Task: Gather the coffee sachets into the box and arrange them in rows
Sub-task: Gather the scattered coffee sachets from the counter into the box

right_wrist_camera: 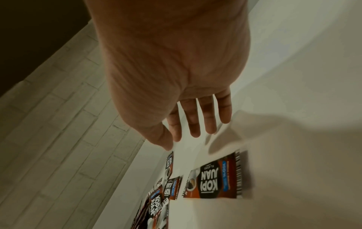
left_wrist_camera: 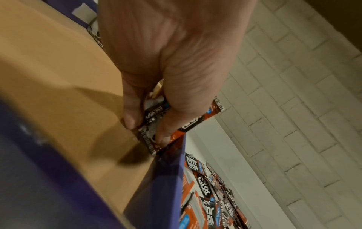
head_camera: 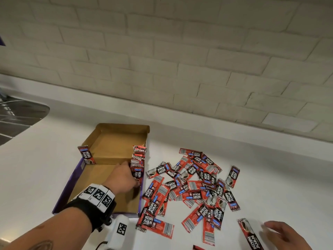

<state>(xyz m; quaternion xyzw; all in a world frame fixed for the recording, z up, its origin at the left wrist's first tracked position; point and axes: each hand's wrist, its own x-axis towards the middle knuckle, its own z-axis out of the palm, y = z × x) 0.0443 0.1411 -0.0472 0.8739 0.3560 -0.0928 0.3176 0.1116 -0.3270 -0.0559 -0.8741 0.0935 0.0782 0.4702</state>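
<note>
An open cardboard box with purple outer walls lies on the white counter. My left hand reaches inside it and pinches a red-and-black coffee sachet against the right wall, at the near end of a standing row of sachets. One more sachet leans upright at the box's left wall. A loose pile of sachets is spread right of the box. My right hand hovers with fingers spread beside a single sachet, holding nothing.
A white brick wall runs behind the counter. A metal sink drainer lies at the far left. A white device with a black marker and a cable sits at the box's near edge.
</note>
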